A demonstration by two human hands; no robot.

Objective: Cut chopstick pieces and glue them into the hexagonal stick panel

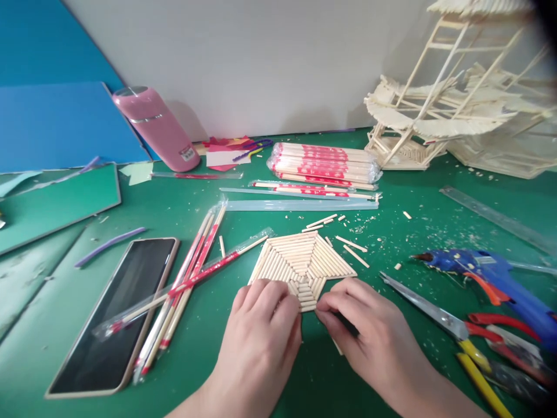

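My left hand [261, 328] is gripping the near edge of the stick panel [302, 261] in its fingers; my right hand [365, 331] is pinching shut at the panel's near tip, contents hidden.

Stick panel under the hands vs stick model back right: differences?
The stick panel lies flat on the green mat; the stick model stands upright in tiers. The stick panel is solid, sticks packed side by side; the stick model is an open frame. The left hand and right hand touch the stick panel's near edge; nothing touches the stick model. Both are pale bare wood.
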